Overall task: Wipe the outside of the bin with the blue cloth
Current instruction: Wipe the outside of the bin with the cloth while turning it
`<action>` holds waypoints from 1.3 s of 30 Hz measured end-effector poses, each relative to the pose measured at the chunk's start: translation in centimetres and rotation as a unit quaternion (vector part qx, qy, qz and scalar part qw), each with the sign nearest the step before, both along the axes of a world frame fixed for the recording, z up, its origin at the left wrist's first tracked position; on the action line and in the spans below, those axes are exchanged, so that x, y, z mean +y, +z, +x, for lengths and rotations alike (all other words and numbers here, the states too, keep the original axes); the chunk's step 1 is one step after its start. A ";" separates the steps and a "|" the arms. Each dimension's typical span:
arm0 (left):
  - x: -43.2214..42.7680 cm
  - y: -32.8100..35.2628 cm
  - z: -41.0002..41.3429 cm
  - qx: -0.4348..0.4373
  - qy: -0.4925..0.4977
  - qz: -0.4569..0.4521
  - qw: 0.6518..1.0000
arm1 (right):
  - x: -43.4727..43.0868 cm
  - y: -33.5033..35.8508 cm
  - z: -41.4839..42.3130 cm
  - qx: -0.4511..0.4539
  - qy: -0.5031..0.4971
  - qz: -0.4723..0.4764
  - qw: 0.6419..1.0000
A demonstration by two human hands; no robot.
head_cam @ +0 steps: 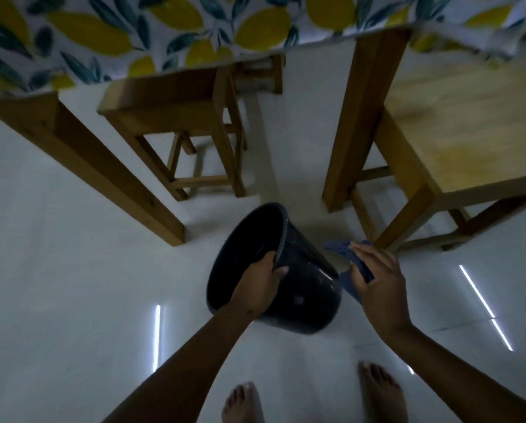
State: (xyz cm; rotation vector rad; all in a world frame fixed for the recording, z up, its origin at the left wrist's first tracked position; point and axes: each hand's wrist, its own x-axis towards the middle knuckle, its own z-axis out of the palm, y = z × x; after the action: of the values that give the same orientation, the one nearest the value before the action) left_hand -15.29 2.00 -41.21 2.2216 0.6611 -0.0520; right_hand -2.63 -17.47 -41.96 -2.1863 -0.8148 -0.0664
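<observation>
- Down on the pale tiled floor (72, 300), the black bin (304, 288) is leaning over, its open mouth tipping away from the person and toward the nearer table leg (103, 175).
- Gripping the bin's rim is the left hand (260, 285), closed on it with the fingers curling inside the mouth and the thumb pressing on the outer wall.
- Just beside the bin's outer wall, on the side away from that table leg, the right hand (377, 282) is clutching the blue cloth (351, 270), fingers folded around the bunched fabric.
- Part of the cloth is hanging below the right hand and lying close against the bin's side; whether it is actually touching the wall is hard to tell in the dim light.
- Beyond the bin, a wooden stool (176, 123) is standing under the counter, which is wearing a tablecloth (133, 35) printed with yellow lemons and dark leaves.
- Off to the side of the bin where the cloth is, a light wooden chair seat (457, 148) is sitting just behind a second table leg (359, 126).
- Nearer the person than the bin, two bare feet (380, 392) are standing on the tiles.
- Bright strips of reflected light (484, 303) are glinting on the floor at either side of the bin.
</observation>
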 end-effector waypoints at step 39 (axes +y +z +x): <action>2.6 -7.2 1.4 0.010 0.094 -0.073 0.993 | 2.7 -13.0 0.3 0.127 0.117 -0.220 0.960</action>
State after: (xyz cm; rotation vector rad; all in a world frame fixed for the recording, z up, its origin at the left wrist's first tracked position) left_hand -13.87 4.57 -48.39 2.0123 0.8471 -0.0260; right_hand -2.32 -14.81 -54.93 -2.4176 -1.0035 0.5526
